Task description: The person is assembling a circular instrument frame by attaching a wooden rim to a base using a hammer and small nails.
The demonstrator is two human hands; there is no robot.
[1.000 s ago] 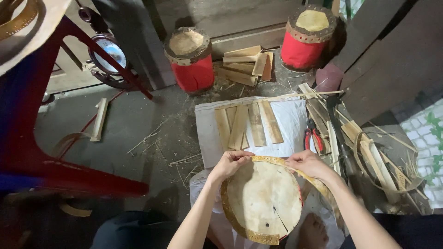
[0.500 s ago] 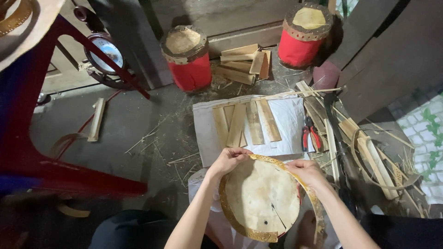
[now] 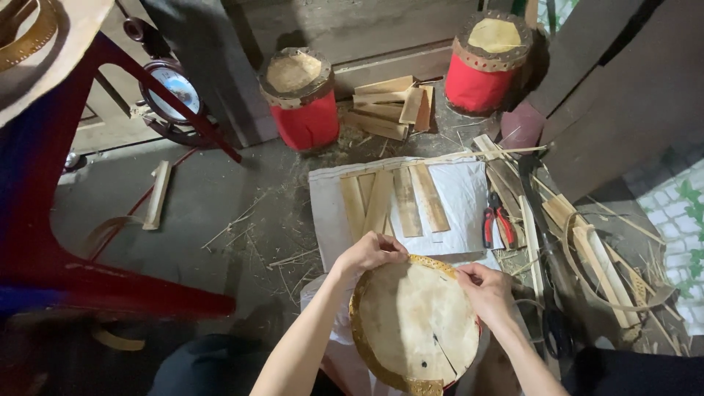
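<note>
Round drum [image 3: 414, 323] is lying skin-up in the person's lap area, low centre of view, round so no clear long axis, face pointing up at camera. Left hand [image 3: 374, 251] is curling closed, pinching the gold studded rim band [image 3: 433, 262] at the drum's far left edge. Right hand [image 3: 488, 290] is gripping the same band at the far right edge, fingers pinched. White sheet [image 3: 462, 194] with bamboo slats [image 3: 407, 202] is lying just beyond.

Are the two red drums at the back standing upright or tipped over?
Upright. The left red drum and the right red drum both stand on their bases on the floor, pale skins facing up.
</note>
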